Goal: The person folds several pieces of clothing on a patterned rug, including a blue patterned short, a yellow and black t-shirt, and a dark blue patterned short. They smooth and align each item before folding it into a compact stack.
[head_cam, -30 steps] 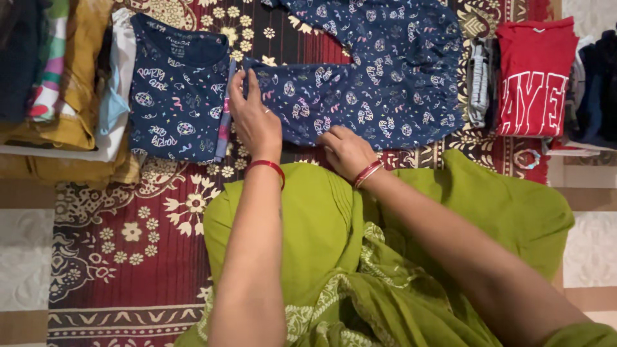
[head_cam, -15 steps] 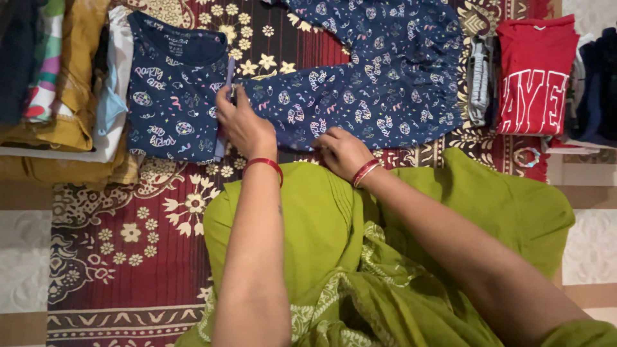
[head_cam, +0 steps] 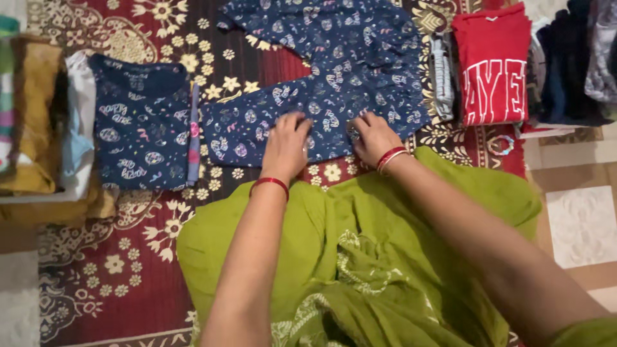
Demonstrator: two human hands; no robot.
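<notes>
The person is sitting at the edge of a patterned red rug (head_cam: 128, 270), and both hands are resting on a pair of navy printed trousers (head_cam: 334, 90) lying spread across the rug directly ahead. The left hand (head_cam: 286, 148) is lying palm down on the lower leg of the trousers, fingers together and nearly straight, gripping nothing. The right hand (head_cam: 375, 136) is pressing flat on the same leg just beside it, fingers slightly spread, likewise closing on nothing. Each wrist is wearing a red bangle.

The trousers are lying with one leg running toward the left and the waist toward the upper right. A folded navy printed top (head_cam: 138, 128) is sitting just off the left leg end, close to it; whether the two are touching cannot be told. Beyond that top, a stack of folded clothes (head_cam: 38, 128) is resting at the left edge. To the right, a folded red shirt (head_cam: 491, 64) is lying near the waist, with darker clothes (head_cam: 572, 64) piled past it.

Judging by the wrinkles, the trousers are thin, soft and light, and would be sagging wherever unsupported. They do not look slippery or fragile. The leg end and the waistband are appearing to be the soundest places to take hold.
</notes>
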